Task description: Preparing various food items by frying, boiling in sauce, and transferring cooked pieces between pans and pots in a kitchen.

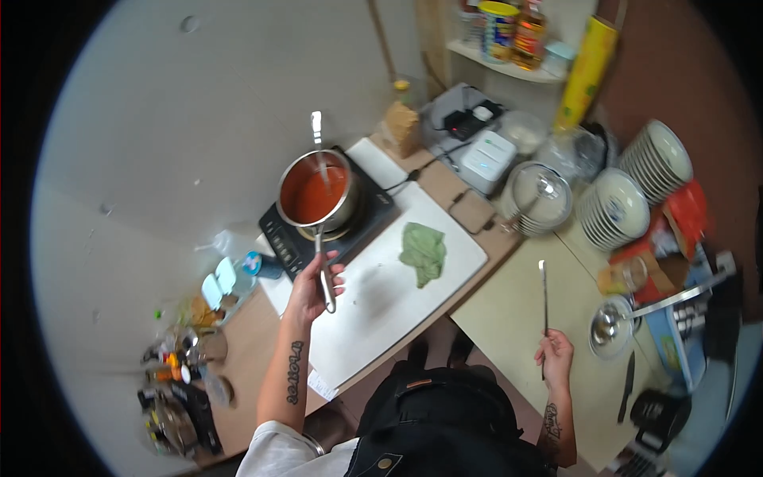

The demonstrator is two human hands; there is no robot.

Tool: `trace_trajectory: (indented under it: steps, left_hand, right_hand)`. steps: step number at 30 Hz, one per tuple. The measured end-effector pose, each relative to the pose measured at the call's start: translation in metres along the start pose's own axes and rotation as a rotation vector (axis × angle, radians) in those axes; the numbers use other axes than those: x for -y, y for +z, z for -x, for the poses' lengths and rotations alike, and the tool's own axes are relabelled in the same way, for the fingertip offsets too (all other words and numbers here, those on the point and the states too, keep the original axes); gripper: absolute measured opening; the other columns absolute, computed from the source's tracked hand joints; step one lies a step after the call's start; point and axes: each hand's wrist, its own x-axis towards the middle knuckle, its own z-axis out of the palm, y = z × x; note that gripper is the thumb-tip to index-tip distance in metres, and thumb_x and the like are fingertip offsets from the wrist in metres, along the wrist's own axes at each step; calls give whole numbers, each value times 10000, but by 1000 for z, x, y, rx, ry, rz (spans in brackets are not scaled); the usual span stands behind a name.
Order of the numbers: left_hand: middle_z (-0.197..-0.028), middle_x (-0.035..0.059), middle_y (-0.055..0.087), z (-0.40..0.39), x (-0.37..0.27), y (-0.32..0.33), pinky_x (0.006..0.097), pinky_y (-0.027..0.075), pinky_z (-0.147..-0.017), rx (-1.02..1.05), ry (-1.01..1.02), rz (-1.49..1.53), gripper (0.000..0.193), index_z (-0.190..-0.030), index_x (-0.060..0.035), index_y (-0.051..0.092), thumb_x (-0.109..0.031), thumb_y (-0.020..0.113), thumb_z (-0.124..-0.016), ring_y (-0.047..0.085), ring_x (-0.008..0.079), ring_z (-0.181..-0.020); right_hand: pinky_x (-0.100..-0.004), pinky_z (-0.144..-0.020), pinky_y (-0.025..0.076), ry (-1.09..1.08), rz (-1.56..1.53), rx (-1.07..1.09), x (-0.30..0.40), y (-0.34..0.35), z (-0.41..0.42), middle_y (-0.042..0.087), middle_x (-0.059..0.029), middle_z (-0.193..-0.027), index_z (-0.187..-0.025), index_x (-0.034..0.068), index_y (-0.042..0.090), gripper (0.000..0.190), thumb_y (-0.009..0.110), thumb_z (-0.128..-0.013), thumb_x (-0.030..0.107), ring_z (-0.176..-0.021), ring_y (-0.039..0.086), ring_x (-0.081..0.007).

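Observation:
My left hand (311, 287) is wrapped around the long handle of a steel saucepan (351, 208). The pan sits, slightly tilted in view, on a black induction cooktop (381, 206). Red-orange sauce (316, 200) fills its lower part, and a metal utensil (316, 128) leans in it with its handle sticking up past the rim. On the right, my right hand (557, 355) grips a slender metal utensil (543, 295) by its lower end, above a pale tabletop. Its exact kind is hard to tell.
A crumpled green cloth (423, 253) lies on the white board (369, 334). Stacked bowls (614, 208), a ladle (608, 322) in a dish, and a knife (626, 387) are at the right. Jars and containers (202, 343) crowd the left counter. A white device (489, 156) with cables stands behind.

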Motion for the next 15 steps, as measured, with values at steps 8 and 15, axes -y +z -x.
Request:
trace_trajectory:
  steps: [8, 15]
  left_hand:
    - [-764, -4, 538, -4, 1, 22, 257, 420, -499, -149, 105, 54, 352, -1203, -125, 565, -422, 465, -1044, 500, 105, -600]
    - [-644, -36, 406, -4, -4, -5, 216, 285, -377, -100, 139, -72, 255, -1054, -138, 500, -387, 444, -1063, 349, 59, -458]
  right_hand:
    - [-235, -503, 463, -35, -77, -207, -17, 17, 71, 610, -76, -933, -1259, -51, 562, 309, 579, -963, 34, -610, 594, -104]
    - [-408, -761, 533, -542, 800, -400, 43, 50, -62, 616, -222, -1056, -1161, -44, 625, 325, 657, -890, 132, -873, 652, -351]
